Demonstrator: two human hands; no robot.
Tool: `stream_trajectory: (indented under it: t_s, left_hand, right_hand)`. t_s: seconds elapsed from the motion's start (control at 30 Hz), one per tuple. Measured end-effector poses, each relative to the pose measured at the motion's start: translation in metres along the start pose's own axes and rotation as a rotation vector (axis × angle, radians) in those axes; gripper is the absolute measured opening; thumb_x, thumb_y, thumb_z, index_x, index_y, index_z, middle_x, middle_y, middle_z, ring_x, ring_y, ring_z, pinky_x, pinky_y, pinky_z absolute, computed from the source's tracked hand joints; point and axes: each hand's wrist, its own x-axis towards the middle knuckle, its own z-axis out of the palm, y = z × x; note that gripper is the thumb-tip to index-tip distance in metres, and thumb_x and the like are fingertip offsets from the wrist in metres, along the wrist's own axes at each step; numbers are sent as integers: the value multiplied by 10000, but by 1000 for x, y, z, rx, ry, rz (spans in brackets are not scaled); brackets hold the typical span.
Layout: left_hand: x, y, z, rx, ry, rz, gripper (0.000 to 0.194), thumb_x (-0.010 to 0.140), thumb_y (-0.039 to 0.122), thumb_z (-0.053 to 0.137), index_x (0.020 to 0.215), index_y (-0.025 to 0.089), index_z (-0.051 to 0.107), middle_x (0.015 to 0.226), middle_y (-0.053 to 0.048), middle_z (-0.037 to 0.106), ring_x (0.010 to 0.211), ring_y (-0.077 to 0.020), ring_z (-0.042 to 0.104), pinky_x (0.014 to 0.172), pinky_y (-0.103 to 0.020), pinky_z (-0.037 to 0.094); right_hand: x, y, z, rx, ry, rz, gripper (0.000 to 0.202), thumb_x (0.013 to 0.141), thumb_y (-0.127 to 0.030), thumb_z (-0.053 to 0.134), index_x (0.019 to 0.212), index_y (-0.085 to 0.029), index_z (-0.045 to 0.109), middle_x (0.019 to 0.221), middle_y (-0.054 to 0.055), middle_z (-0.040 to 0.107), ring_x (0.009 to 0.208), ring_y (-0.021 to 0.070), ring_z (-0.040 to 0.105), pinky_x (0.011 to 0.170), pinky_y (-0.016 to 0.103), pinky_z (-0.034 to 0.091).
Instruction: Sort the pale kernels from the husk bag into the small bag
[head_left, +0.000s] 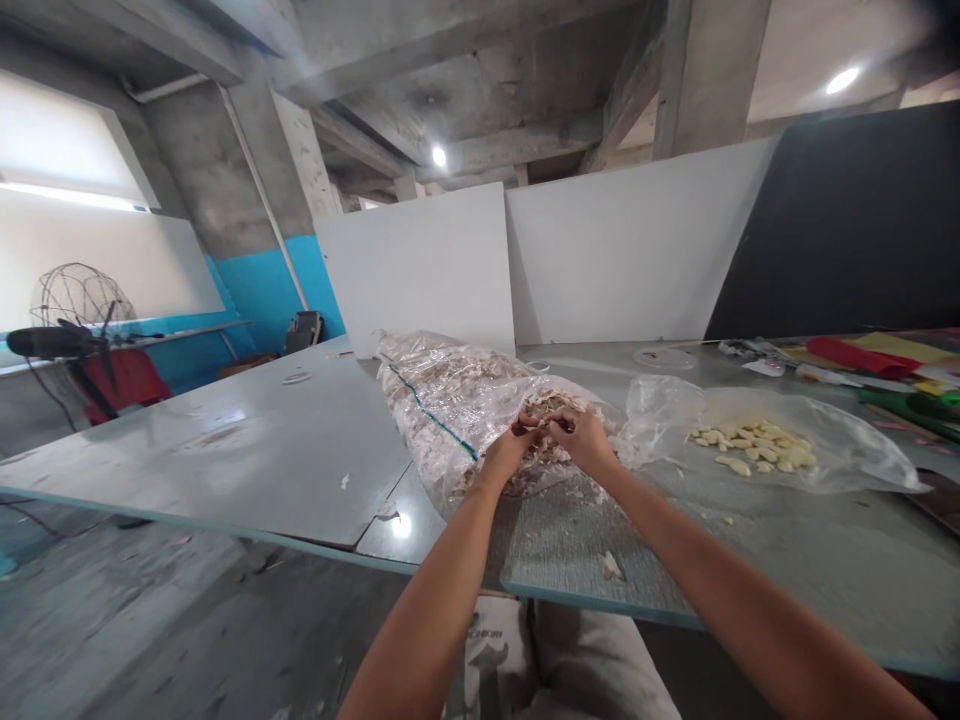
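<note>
A large clear plastic bag full of pale, papery flakes lies on the grey table, a blue-green cord running along it. At its near right end the flakes show in the opening. My left hand and my right hand meet over these flakes, fingers bent and pinched together. What lies between the fingertips is too small to make out. To the right, a second clear bag lies flat with pale yellow pieces in it.
Scraps lie near the table's front edge. A clear round lid is at the back. Red cloth and green items lie far right. White panels stand behind the table. A fan stands at left.
</note>
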Motion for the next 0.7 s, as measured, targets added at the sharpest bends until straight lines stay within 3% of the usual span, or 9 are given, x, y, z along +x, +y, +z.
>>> stream_trajectory:
  t_s: [0.2, 0.5, 0.7]
  left_hand:
    - [-2, 7, -1, -5, -23, -15, 222, 663, 374, 641, 773, 190, 584, 658, 23, 585, 591, -97, 525, 587, -213, 399]
    - [7, -10, 1, -38, 26, 16, 218, 600, 324, 693, 672, 187, 539, 614, 44, 549, 556, -88, 493, 570, -212, 380]
    - [3, -8, 1, -29, -16, 21, 288, 641, 407, 666, 776, 180, 551, 596, 39, 535, 532, -90, 491, 541, -215, 386]
  right_hand:
    - [-1, -2, -4, 45, -15, -18, 280, 743, -329, 483, 812, -159, 694, 550, 21, 612, 520, 136, 529, 479, 216, 365]
    - [1, 3, -2, -36, -23, -42, 255, 730, -299, 489, 738, -156, 700, 576, 21, 629, 517, 121, 518, 479, 207, 354]
    - [4, 7, -8, -190, -64, -71, 242, 730, -307, 505, 770, -178, 707, 668, 27, 658, 561, 120, 530, 512, 209, 353]
